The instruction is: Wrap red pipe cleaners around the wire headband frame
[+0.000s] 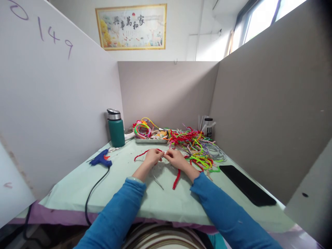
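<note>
My left hand (154, 157) and my right hand (175, 159) meet fingertip to fingertip above the middle of the table, both closed in a pinch. A red pipe cleaner (140, 155) curves out to the left from behind my left hand, and its pinched part is mostly hidden by the fingers. Below my right hand a thick red fuzzy end (176, 180) hangs or lies toward me; whether it belongs to the same piece I cannot tell. Just in front of my hands a thin metal tool (157, 182), perhaps tweezers, lies on the pale green cloth (121, 193).
A blue glue gun (101, 158) with a black cord lies left, near a green bottle (116, 129). At the back stands a metal tray (151, 141) of small pieces and a colourful headband-like ring (142, 131). Heaped pipe cleaners (189, 138) and a black phone-like slab (246, 185) lie right.
</note>
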`<state>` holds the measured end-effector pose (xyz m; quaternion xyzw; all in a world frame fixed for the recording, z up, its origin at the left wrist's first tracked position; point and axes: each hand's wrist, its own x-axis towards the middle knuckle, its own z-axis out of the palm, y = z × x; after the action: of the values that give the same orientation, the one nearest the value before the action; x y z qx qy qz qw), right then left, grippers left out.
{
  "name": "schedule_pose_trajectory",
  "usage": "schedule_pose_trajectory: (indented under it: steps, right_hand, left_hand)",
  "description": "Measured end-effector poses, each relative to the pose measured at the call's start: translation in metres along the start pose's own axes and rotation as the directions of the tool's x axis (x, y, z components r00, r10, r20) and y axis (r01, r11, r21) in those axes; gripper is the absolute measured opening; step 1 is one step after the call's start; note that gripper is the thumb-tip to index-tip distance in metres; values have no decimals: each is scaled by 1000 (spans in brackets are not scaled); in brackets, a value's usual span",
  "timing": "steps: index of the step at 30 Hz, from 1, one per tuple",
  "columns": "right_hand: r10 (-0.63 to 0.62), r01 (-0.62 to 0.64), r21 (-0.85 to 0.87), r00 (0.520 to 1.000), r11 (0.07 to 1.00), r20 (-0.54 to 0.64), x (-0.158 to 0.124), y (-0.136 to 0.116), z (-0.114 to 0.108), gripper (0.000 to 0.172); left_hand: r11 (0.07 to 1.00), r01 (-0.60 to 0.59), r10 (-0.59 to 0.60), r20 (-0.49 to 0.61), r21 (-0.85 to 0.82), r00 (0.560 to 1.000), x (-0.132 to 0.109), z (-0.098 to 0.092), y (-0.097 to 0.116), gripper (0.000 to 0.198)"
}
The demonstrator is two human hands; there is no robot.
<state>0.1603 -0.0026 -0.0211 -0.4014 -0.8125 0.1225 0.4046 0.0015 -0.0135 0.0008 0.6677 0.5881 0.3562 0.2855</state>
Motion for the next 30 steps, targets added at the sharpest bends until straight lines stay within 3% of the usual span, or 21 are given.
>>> schedule_pose_trajectory:
  steps: [4,7,10,30]
  right_hand:
    - [63,-62,28,997,998,-38,3,5,-1,24]
    - [99,-96,45,993,994,-64,5,10,-2,22]
    - [113,-109,50,990,993,-79,6,11,-2,20]
    - [68,-66,42,996,997,-60,3,5,-4,21]
  left_hand:
    - [988,-152,151,-18,-19,988,0,1,2,27]
    - [947,-320,320,-46,18,946,1,3,3,23]
    - [913,-394,403,-77,107,912,2,4,3,22]
    - [905,-309,332,-29,292,943,2,5,3,22]
